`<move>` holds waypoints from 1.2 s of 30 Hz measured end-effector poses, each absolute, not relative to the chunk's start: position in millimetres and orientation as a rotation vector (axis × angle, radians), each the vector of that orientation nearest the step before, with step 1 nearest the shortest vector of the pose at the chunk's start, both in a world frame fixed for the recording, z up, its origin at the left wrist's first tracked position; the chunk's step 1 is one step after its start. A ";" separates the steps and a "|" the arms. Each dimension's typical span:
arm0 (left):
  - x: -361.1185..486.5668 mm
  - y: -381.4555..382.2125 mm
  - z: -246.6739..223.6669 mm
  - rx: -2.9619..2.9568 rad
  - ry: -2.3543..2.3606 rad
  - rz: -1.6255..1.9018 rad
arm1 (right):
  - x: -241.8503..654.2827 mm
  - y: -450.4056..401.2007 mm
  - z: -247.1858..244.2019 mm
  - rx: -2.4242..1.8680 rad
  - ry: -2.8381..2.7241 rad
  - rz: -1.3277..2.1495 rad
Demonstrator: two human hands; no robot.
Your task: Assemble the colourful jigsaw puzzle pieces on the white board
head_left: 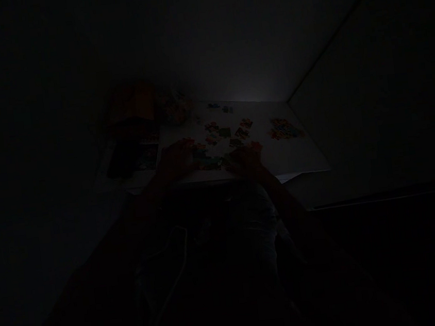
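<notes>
The scene is very dark. Coloured jigsaw pieces (215, 142) lie scattered on a white board (264, 163). My left hand (176, 159) rests at the near edge, its fingers reaching the joined-looking pieces (205, 159). My right hand (246, 161) lies just to the right of those pieces, touching or nearly touching them. The dimness hides whether either hand holds a piece. A heap of multicoloured pieces (286, 129) sits further right on the board.
An orange box (131, 104) and a rounded, colourful bag or pile (175, 109) stand beyond the board's far left corner. A dark flat item (124, 160) lies to the left. Walls (369, 90) rise behind and right.
</notes>
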State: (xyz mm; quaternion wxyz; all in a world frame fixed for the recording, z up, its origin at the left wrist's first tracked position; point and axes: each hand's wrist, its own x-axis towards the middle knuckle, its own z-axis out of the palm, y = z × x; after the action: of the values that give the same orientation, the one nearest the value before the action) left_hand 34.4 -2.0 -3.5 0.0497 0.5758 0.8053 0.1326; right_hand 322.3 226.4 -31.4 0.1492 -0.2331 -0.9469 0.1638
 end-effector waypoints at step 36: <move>26.4 -0.4 -15.4 1.858 2.412 0.433 | 345.6 160.1 -36.3 -0.542 -2.849 0.308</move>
State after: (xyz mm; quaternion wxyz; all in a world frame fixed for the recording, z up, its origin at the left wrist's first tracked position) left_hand 26.4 -0.4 -15.4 0.0331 0.6038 0.7839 0.1409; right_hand 345.6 160.1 -36.3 0.1125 -0.1846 -0.9707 0.1050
